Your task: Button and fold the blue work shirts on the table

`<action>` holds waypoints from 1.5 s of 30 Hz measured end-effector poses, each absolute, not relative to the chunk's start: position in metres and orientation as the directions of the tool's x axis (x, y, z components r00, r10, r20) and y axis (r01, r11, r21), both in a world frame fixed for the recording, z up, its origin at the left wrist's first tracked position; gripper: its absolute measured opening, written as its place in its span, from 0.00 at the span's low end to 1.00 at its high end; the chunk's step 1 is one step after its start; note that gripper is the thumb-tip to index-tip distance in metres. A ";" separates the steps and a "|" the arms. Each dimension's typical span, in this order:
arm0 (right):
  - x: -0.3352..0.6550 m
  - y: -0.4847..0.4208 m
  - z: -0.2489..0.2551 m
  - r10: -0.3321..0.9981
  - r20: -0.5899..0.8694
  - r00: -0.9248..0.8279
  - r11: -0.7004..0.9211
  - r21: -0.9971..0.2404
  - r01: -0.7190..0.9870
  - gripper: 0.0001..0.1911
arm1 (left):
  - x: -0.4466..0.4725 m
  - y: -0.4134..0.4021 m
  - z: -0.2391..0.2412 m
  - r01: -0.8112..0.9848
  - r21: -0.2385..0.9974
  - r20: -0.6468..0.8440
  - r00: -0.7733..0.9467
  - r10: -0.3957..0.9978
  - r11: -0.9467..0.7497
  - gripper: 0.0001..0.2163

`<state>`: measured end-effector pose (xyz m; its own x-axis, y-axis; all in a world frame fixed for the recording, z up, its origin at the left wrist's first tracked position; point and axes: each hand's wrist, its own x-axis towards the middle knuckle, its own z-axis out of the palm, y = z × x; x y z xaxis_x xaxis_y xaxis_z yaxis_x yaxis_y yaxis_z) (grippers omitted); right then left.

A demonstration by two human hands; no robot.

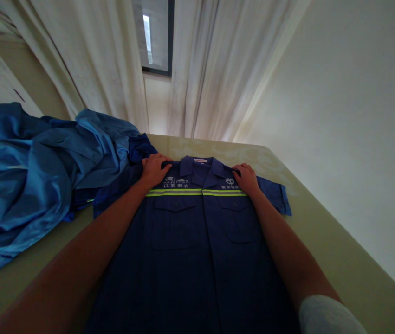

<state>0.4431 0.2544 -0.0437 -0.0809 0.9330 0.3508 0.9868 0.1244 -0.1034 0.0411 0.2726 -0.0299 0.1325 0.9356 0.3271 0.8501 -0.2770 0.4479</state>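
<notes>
A dark blue short-sleeved work shirt (186, 227) lies front up and spread out, its collar at the far end. It has two chest pockets, white lettering and a yellow-and-grey reflective stripe across the chest. At the shoulder on the left side, my left hand (155, 168) grips the cloth, with a small fold between thumb and fingers. My right hand (246, 178) likewise pinches the opposite shoulder seam, its fingers curled over the cloth. The right sleeve spreads out flat beyond it, while my left forearm partly covers the other sleeve. The shirt's hem runs out of view.
A rumpled heap of lighter blue garments (44, 162) lies on the left, against the shirt's left sleeve. Underneath is a pale greenish table (322, 232). A white wall (357, 116) borders it on the right, and curtains (103, 60) hang beyond the far edge.
</notes>
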 end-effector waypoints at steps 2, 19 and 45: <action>0.443 0.254 -0.043 0.927 0.361 -0.098 0.147 -0.112 0.983 0.14 | 0.040 0.274 -0.029 0.833 0.486 0.313 0.118 0.943 -0.266 0.13; 0.448 0.242 -0.038 0.845 0.490 -0.214 0.344 -0.191 0.919 0.06 | 0.021 0.251 0.078 0.555 0.524 -0.165 0.810 0.562 -0.646 0.11; 0.505 0.227 -0.031 0.878 0.425 -0.220 0.338 -0.226 0.914 0.11 | 0.016 0.268 0.026 0.852 0.165 -0.289 0.523 0.802 -0.496 0.16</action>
